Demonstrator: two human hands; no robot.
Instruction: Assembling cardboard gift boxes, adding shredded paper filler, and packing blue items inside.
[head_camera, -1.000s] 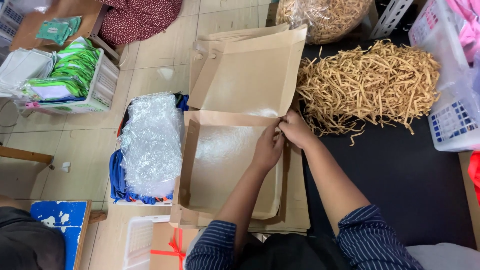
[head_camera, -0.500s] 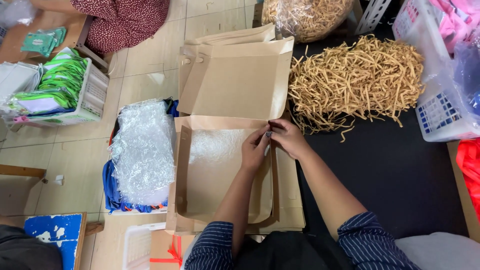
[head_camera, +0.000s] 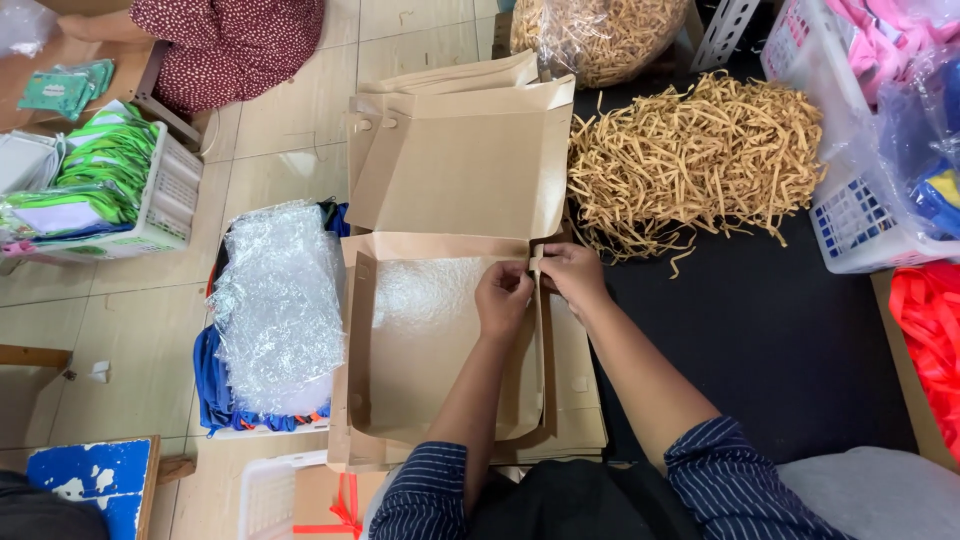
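We had both hands at the far right corner of the brown cardboard box (head_camera: 440, 370), which lay open on a stack of flat cardboard blanks (head_camera: 575, 400) at the edge of the black table (head_camera: 780, 340). Our left hand (head_camera: 503, 298) pinched the box's right wall near the corner, fingers curled together. Our right hand (head_camera: 570, 275) pressed its fingertips on the same corner from outside, touching the left. The box's lid (head_camera: 460, 170) stood folded back beyond it. Inside the box a sheet of bubble wrap (head_camera: 425, 290) covered the far part of the floor.

To the left, a blue bin (head_camera: 215, 390) held a heap of bubble wrap (head_camera: 280, 310). A white basket (head_camera: 165, 200) on the floor held green and white packets (head_camera: 100, 170). On the table, loose brown paper shred (head_camera: 690, 160) lay in a pile, and a clear bag of more shred (head_camera: 600, 35) was cut off at the top. A white crate (head_camera: 850, 215) at right held pink and blue bagged items, partly out of frame.

Our wrists hid the exact fold at the corner. A person in a dotted red garment (head_camera: 230, 45) sat at the top left.
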